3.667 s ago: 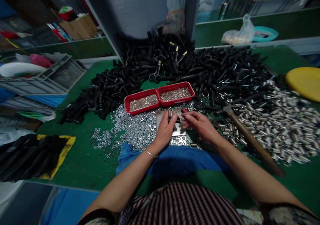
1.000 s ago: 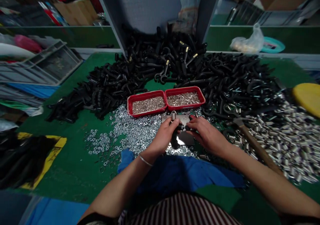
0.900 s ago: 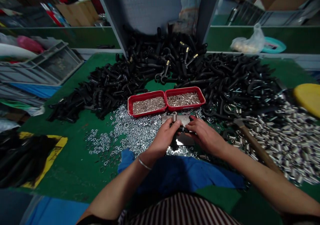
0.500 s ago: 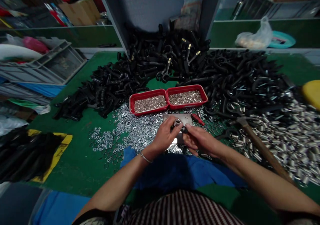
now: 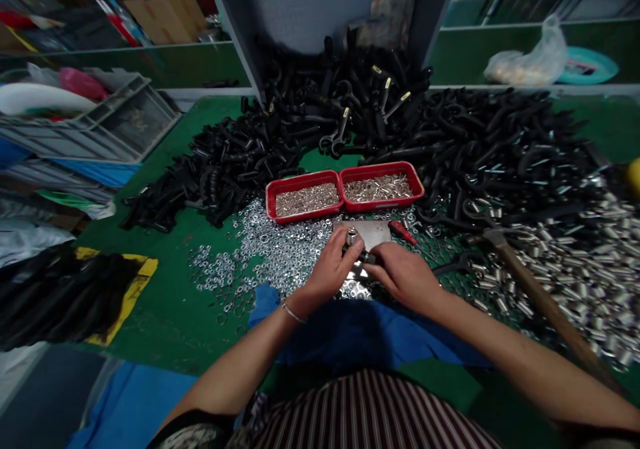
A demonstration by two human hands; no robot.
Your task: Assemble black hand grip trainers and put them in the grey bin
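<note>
My left hand [image 5: 327, 266] is closed around a small shiny metal sleeve [image 5: 352, 236], whose open end faces up. A black part [image 5: 369, 258] runs from beside that sleeve across to my right hand [image 5: 407, 277], which is closed on it. Whether sleeve and black part are joined, I cannot tell, since fingers cover much of both. Both hands are over a flat metal plate [image 5: 376, 234]. Just beyond my right hand lies a red-handled tool [image 5: 403, 232].
Two red trays [image 5: 305, 217] of small metal pins stand ahead. Loose nuts and rings [image 5: 280, 249] spread leftward. Black handle-like parts [image 5: 220, 162] are heaped behind. At the right lie a hammer [image 5: 540, 296] and many metal sleeves [image 5: 595, 269]; a blue cloth [image 5: 345, 339] lies in front.
The view has shifted slightly, moving the scene right and up in the picture. My right hand has turned, with its back now more upward and its fingers closed on the black part.
</note>
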